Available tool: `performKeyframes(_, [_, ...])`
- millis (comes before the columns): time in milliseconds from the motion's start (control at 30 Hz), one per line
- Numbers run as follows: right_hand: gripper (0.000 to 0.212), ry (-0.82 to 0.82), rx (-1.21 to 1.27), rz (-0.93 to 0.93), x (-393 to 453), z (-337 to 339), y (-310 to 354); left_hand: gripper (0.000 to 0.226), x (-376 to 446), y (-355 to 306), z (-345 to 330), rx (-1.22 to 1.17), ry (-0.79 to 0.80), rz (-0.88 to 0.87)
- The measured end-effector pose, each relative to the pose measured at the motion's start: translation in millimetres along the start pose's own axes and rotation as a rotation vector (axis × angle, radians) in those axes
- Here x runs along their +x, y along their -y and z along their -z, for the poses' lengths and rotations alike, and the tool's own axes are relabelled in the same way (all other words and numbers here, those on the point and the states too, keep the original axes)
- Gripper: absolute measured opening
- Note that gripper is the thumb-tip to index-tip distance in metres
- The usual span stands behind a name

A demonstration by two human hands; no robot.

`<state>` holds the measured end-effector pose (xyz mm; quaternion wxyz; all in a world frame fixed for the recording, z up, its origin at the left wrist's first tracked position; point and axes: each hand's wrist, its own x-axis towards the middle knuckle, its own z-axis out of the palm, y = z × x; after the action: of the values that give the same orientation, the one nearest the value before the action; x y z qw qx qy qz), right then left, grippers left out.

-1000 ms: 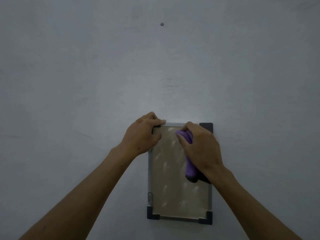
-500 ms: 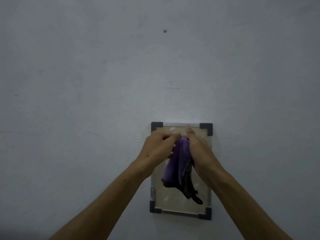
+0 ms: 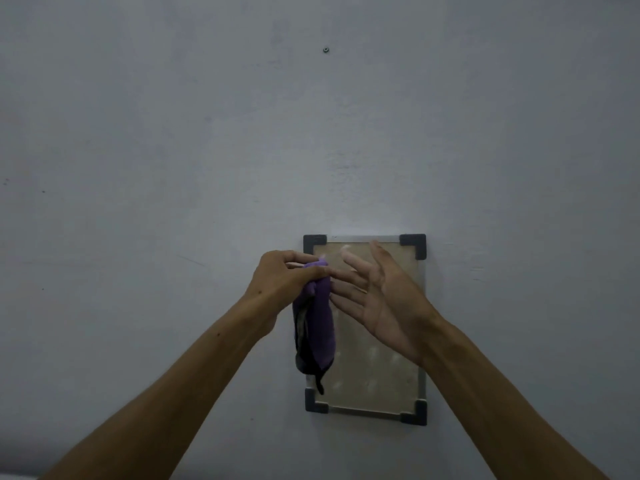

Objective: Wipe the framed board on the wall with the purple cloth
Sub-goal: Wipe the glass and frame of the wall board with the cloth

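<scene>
The board (image 3: pixel 374 358) hangs upright on the wall (image 3: pixel 173 150), dark caps at all four corners, bare wall around every edge — a small screw (image 3: pixel 325 49) sits high above it. The left hand (image 3: pixel 280 285) pinches the top of the cloth (image 3: pixel 317 327) in curled fingers; the cloth hangs limp over the board's left edge, its dark tail near the lower left corner. The right hand (image 3: pixel 384 299) is spread, palm showing, fingers straight — their tips just beside the cloth

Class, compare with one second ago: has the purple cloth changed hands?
Yes. The purple cloth went from the right hand to the left hand, leftward to the framed board's left edge.
</scene>
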<state>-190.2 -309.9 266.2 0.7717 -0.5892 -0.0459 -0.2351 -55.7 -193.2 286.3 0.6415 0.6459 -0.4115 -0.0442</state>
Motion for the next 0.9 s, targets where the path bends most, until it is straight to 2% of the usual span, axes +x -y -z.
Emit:
performKeyframes(67, [0.068, 0.008, -0.020, -0.016, 1, 1, 0, 0.023, 3, 4, 6, 0.045, 0.015, -0.021])
performKeyframes(167, [0.045, -0.055, -0.155, 0.068, 4, 3, 4, 0.016, 14, 6, 16, 0.144, -0.059, -0.091])
performKeyframes(267, [0.022, -0.285, -0.576, 0.337, 7, 9, 19, 0.015, 29, -2, 23, 0.283, -0.122, -0.196])
performKeyframes(400, [0.010, -0.547, -1.174, 0.765, 15, 27, 41, 0.017, 44, -12, 23, 0.424, -0.074, -0.327])
performKeyframes(467, [0.012, -0.593, -1.381, 0.864, 20, 37, 50, 0.025, 48, -12, 21, 0.544, -0.051, -0.425])
performKeyframes(567, [0.019, -0.612, -1.619, 0.881, 28, 53, 59, 0.029, 49, -6, 17, 0.623, -0.067, -0.558])
performKeyframes(733, [0.017, -0.570, -1.671, 0.865, 37, 71, 50, 0.026, 46, 12, 18, 0.522, -0.162, -0.684])
performKeyframes(900, [0.010, -0.591, -1.654, 0.908, 39, 76, 43, 0.024, 47, 20, 17, 0.568, -0.165, -0.751])
